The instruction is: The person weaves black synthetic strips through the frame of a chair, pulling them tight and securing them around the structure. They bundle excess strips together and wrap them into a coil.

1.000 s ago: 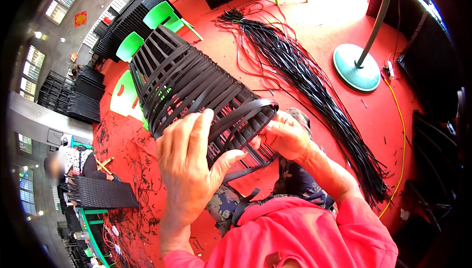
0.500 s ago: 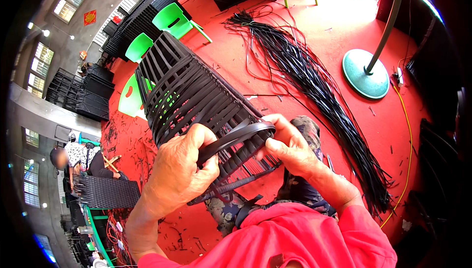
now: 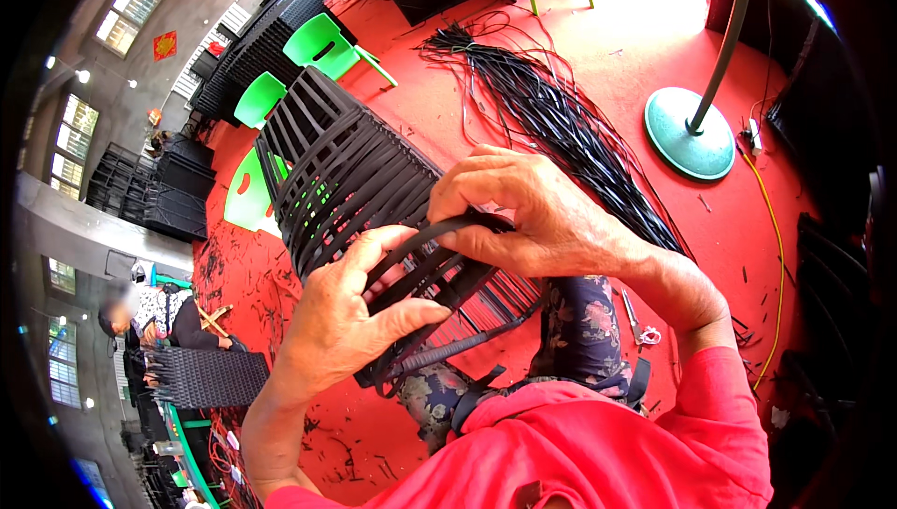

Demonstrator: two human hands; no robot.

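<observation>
A black woven chair-like frame (image 3: 360, 168) of flat plastic strips lies tilted across my lap, its far end pointing up and left. My left hand (image 3: 350, 313) is wrapped around its near edge, thumb stretched over the weave, with a loop of flat black strip (image 3: 411, 246) passing by the fingers. My right hand (image 3: 523, 205) pinches the same strip between thumb and fingers, above the frame's near edge. Part of the strip is hidden by the fingers. Thin open rods (image 3: 495, 308) show on the frame's side below my right hand.
A long bundle of black strips (image 3: 561, 107) lies on the red floor to the right. Beyond it is a pole on a round green base (image 3: 691, 135). Scissors (image 3: 635, 322) lie by my knee. Green chairs (image 3: 322, 47) stand behind the frame. A person (image 3: 159, 308) sits at far left.
My right hand has moved up and left, turning over with the strip and bringing it closer to the left hand. My left thumb has stretched out across the weave.
</observation>
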